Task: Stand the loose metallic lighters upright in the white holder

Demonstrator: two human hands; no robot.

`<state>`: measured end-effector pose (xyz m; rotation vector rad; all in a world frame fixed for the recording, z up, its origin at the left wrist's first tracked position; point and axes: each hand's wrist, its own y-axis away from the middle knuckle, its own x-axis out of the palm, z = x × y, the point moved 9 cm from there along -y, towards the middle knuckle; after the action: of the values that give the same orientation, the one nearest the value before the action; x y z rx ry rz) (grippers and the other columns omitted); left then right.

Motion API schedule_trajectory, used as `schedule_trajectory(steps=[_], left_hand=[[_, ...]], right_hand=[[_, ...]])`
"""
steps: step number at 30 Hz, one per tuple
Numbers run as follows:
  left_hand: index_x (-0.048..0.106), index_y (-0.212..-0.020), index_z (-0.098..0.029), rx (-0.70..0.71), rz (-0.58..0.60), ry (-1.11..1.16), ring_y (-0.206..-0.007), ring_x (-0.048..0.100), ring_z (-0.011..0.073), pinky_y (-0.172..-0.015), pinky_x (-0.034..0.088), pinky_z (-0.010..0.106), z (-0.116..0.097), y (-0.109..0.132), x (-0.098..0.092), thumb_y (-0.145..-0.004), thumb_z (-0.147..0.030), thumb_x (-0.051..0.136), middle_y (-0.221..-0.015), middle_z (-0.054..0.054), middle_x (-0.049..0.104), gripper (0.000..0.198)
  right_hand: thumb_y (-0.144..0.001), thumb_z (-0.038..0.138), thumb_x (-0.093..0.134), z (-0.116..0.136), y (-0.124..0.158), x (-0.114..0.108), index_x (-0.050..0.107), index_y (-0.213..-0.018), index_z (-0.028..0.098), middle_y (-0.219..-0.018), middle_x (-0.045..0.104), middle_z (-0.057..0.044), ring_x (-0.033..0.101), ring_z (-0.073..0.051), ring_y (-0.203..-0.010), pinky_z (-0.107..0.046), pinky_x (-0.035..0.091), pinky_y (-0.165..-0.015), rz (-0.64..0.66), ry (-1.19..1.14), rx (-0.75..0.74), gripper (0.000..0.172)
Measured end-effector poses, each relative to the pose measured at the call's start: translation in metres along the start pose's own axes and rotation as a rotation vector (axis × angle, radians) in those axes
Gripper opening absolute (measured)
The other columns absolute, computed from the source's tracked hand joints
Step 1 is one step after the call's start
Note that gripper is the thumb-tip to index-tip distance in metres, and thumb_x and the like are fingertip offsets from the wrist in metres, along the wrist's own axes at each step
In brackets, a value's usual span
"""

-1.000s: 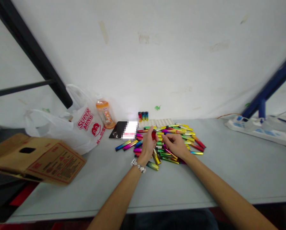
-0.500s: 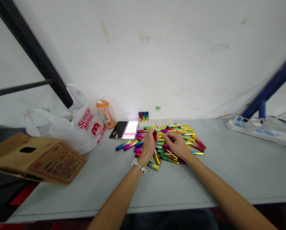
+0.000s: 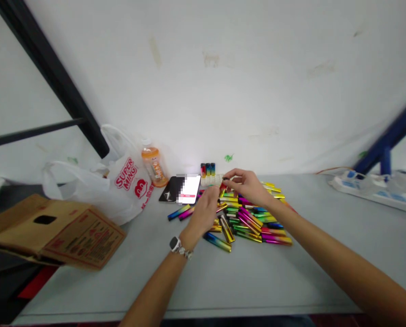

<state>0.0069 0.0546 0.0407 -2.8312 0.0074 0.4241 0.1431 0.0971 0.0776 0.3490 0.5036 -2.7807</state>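
A red-and-gold lighter (image 3: 223, 188) with a dark end is pinched in the fingertips of my right hand (image 3: 246, 185), just in front of the white tray (image 3: 209, 180). My left hand (image 3: 205, 210), with a watch and a bracelet at the wrist, is right beside that lighter. Its fingers are curled, and what they hold is hidden. Beneath and between both hands lies a loose heap of shiny lighters (image 3: 250, 220) in gold, green, magenta, red and blue. Three lighters (image 3: 208, 170) stand upright in the tray's back left part.
Left of the heap are a tablet or phone (image 3: 171, 190) with a bright screen, an orange drink bottle (image 3: 154, 165), a white plastic bag (image 3: 129, 190) and an open cardboard box (image 3: 83, 236). A power strip (image 3: 376, 193) lies at the right. The wall stands behind.
My right hand has moved up and left to the red lighter that showed at my left hand. My left hand has turned, bringing the watch into view. The whole view has shifted slightly.
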Motion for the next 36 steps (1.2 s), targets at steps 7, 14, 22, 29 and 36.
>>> schedule_trajectory(steps=[7, 14, 22, 29, 36], left_hand=[[0.064, -0.087, -0.019, 0.223, -0.011, -0.647, -0.092, 0.059, 0.0221, -0.085, 0.046, 0.036, 0.009, 0.009, -0.014, -0.093, -0.028, 0.047, -0.091, 0.006, 0.063, 0.020], [0.065, -0.084, -0.020, 0.205, 0.010, -0.636, -0.092, 0.059, 0.0206, -0.085, 0.046, 0.034, 0.013, 0.010, -0.012, -0.089, -0.024, 0.054, -0.091, 0.004, 0.063, 0.013], [0.065, -0.084, -0.021, 0.167, 0.020, -0.626, -0.092, 0.059, 0.0212, -0.084, 0.045, 0.035, 0.020, 0.009, -0.017, -0.083, -0.025, 0.063, -0.092, 0.004, 0.064, 0.005], [0.065, -0.083, -0.020, 0.165, 0.014, -0.599, -0.090, 0.060, 0.0199, -0.084, 0.047, 0.033, 0.022, 0.008, -0.020, -0.082, -0.021, 0.061, -0.090, 0.004, 0.064, 0.004], [0.065, -0.081, -0.019, 0.166, -0.079, -0.640, -0.084, 0.059, 0.0188, -0.076, 0.046, 0.031, 0.017, 0.007, -0.036, -0.083, -0.018, 0.056, -0.084, 0.003, 0.063, 0.009]], right_hand=[[-0.078, 0.022, 0.066, -0.012, -0.093, 0.008, 0.063, -0.083, 0.016, -0.076, 0.067, -0.003, 0.062, -0.014, -0.065, -0.026, 0.051, -0.060, -0.047, 0.381, -0.173, 0.009], [-0.078, 0.013, 0.060, -0.025, -0.129, 0.042, 0.067, -0.085, 0.013, -0.075, 0.069, -0.004, 0.059, -0.014, -0.068, -0.024, 0.042, -0.065, 0.020, 0.626, -0.258, 0.011], [-0.080, 0.013, 0.057, -0.040, -0.134, 0.047, 0.069, -0.091, 0.012, -0.079, 0.068, -0.005, 0.058, -0.013, -0.071, -0.024, 0.043, -0.069, 0.074, 0.702, -0.229, 0.016], [-0.092, 0.026, 0.049, -0.031, -0.113, 0.050, 0.071, -0.108, 0.017, -0.113, 0.054, -0.012, 0.061, -0.020, -0.091, -0.030, 0.045, -0.084, 0.034, 0.979, -0.215, 0.029], [-0.091, 0.024, 0.050, -0.026, -0.078, 0.068, 0.053, -0.134, 0.019, -0.118, 0.049, -0.013, 0.061, -0.020, -0.084, -0.033, 0.045, -0.082, 0.177, 1.059, -0.264, 0.044]])
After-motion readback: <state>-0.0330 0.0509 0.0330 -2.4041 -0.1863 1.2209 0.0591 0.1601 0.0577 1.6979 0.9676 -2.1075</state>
